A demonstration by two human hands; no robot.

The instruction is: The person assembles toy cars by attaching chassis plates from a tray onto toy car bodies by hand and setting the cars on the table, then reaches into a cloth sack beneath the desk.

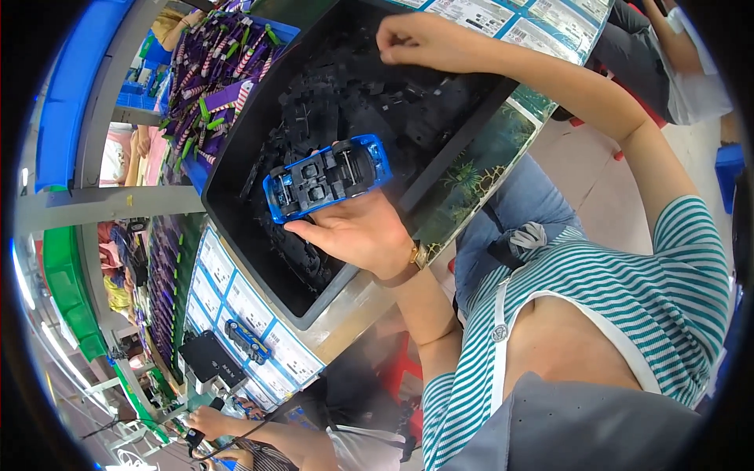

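My left hand (365,235), with a gold watch on its wrist, holds a blue toy car (326,179) from beneath. The car is turned over, so its black chassis, axles and wheels face up. My thumb lies along its near edge, while most of the other fingers are hidden under the car. Farther right, my right hand (424,41) is over the far part of a black bin (463,133), its fingers curled together. What those fingers hold, if anything, is hidden. Loose black plastic parts (314,106) lie in the bin below both hands.
A blue crate (191,174) of purple, green and striped pieces stands left of the bin. Printed card sheets (275,337) lie nearby, bearing another blue toy car (247,341) beside a black box (210,359). At lower left, a co-worker's hand (208,421) holds a dark tool with a cord.
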